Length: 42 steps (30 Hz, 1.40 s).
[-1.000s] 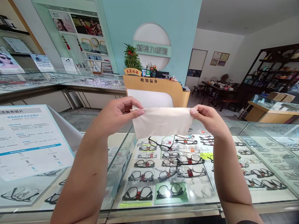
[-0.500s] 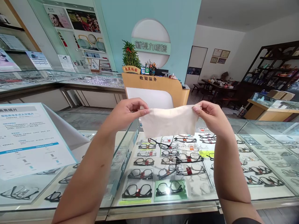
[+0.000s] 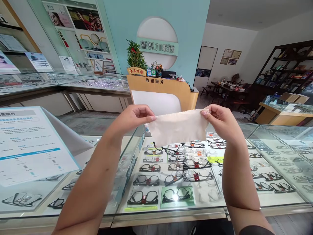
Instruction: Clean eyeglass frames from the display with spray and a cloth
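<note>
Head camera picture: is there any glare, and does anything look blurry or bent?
Head view: a white glare spot sits over the black-framed glasses on the green rectangular card; head view: the cream zigzag-edged cloth looks fairly sharp; head view: the dark wooden shelf unit at right leans outward, probably from wide-angle stretch.

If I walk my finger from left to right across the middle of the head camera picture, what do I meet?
Printed sign → left hand → cream cloth → right hand → cardboard boxes.
</note>
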Each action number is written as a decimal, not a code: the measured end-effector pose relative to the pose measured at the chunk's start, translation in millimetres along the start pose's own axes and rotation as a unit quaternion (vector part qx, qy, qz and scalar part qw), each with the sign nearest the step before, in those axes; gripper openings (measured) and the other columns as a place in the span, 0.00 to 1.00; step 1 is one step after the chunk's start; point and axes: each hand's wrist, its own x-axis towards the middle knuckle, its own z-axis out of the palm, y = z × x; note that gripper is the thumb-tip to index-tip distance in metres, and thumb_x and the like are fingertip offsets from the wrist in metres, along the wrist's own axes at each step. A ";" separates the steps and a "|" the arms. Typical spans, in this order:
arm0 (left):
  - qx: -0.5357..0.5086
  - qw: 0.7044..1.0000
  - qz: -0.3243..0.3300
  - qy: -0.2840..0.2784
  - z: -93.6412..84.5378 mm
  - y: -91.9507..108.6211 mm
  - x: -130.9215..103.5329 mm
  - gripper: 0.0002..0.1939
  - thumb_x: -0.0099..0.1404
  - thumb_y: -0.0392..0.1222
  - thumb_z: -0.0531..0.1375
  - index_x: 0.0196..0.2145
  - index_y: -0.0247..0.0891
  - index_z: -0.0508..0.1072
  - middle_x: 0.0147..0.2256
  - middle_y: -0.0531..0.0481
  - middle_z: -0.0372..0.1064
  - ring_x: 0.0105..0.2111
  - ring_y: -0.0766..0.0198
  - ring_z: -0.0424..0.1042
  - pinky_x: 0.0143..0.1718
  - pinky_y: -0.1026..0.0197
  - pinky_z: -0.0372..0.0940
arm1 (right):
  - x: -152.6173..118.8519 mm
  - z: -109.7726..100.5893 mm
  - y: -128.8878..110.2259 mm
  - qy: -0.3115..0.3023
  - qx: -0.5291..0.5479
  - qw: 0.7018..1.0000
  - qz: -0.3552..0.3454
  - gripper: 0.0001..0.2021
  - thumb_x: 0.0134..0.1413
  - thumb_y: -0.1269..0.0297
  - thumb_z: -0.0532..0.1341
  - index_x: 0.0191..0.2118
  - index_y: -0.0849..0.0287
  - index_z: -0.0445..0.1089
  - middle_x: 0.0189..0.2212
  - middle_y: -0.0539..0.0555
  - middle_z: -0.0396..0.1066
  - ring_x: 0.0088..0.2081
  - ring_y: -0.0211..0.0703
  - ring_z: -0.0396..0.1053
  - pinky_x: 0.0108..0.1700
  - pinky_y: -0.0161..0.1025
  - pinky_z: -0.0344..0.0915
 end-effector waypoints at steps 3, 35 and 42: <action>0.014 1.000 -0.023 -0.010 -2.4 -1.1 -2.6 0.21 0.58 0.59 0.77 0.33 0.39 0.83 0.38 0.44 0.82 0.40 0.56 0.78 0.45 0.55 0.70 | -3.4 0.8 -2.4 -0.007 -0.018 1.000 -0.001 0.15 0.68 0.49 0.65 0.36 0.55 0.73 0.33 0.55 0.73 0.36 0.48 0.68 0.39 0.45 0.61; 0.062 0.991 -0.115 0.017 12.1 -23.6 -146.1 0.26 0.61 0.68 0.72 0.36 0.41 0.80 0.36 0.47 0.79 0.36 0.57 0.74 0.37 0.59 0.66 | -48.0 47.5 -59.9 -0.120 -0.143 0.981 -0.058 0.15 0.70 0.58 0.61 0.29 0.54 0.63 0.33 0.55 0.75 0.34 0.47 0.67 0.37 0.43 0.57; 0.019 0.992 -0.126 -0.024 10.8 -31.3 -152.0 0.27 0.59 0.69 0.73 0.34 0.41 0.79 0.33 0.49 0.76 0.34 0.59 0.71 0.37 0.60 0.64 | -49.6 45.6 -54.9 -0.133 -0.163 0.976 -0.058 0.14 0.70 0.59 0.60 0.30 0.54 0.63 0.32 0.54 0.72 0.33 0.46 0.64 0.37 0.43 0.55</action>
